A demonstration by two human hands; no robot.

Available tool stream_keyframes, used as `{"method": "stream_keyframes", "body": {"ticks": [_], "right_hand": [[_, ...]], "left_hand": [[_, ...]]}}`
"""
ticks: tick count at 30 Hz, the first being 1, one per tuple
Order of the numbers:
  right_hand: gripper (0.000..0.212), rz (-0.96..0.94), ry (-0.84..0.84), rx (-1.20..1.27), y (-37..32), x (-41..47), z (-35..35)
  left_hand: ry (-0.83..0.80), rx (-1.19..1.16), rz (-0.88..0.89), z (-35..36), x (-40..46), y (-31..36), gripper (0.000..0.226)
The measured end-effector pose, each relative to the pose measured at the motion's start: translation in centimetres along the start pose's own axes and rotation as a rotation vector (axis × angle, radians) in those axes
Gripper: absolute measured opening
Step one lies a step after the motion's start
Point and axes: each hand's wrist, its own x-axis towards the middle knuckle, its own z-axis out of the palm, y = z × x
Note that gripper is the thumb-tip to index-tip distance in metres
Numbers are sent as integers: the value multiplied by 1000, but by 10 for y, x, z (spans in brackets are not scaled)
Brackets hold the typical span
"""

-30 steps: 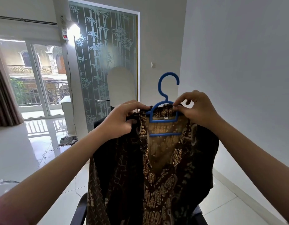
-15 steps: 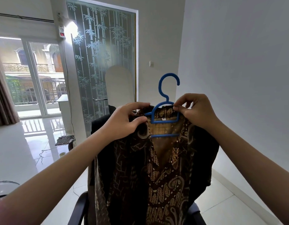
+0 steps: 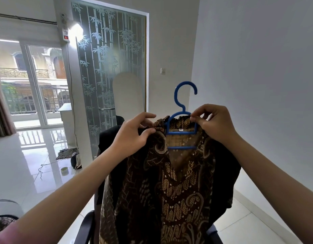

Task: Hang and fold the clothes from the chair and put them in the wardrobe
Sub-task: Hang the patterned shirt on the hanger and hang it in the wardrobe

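The shirt [image 3: 169, 182] hangs on the hanger [image 3: 183, 124], held up at chest height in front of the chair [image 3: 92, 224]. The shirt is thin cloth, dark brown with gold patterned print, and falls in loose folds past the bottom edge of the view.

The hanger is blue plastic with a round open hook at the top and two straight cross bars below the shoulders. The hook stands free above both hands, with bare wall [image 3: 257, 67] behind it.

The left hand [image 3: 133, 136] has its grip on the collar at the left shoulder of the shirt, thumb and fingers pinching the cloth. The right hand [image 3: 213, 124] has its grip on the right shoulder, fingertips pinching the collar edge against the hanger arm.

Open room: the wall runs close along the right side of the shirt. To the left the glossy white tiled floor [image 3: 20, 164] is open back to the sliding glass doors [image 3: 37, 85]. A frosted glass panel [image 3: 108, 67] with a bamboo pattern stands behind the chair. A cable, a small mat [image 3: 66, 153] and a roll of tape [image 3: 64, 170] lie on the floor near the panel's base.

The chair has dark curved armrests showing on both sides below the shirt.
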Motion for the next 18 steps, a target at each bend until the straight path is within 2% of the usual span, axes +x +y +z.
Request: {"method": "stream_keyframes", "body": {"ticks": [3, 7, 12, 15, 18], "right_hand": [[13, 37, 10, -7, 2, 2, 0], [15, 47, 17, -48, 3, 1, 5], [11, -54, 186, -127, -16, -15, 23], [26, -92, 85, -22, -38, -34, 43], [38, -5, -4, -62, -45, -44, 59]], "left_hand": [[-92, 3, 41, -7, -7, -5, 35], [-92, -148, -52, -8, -8, -2, 29], [-85, -229, -168, -5, -7, -4, 28], [-98, -273, -189, -5, -7, -1, 27], [-106, -318, -175, -6, -6, 2, 25]]}}
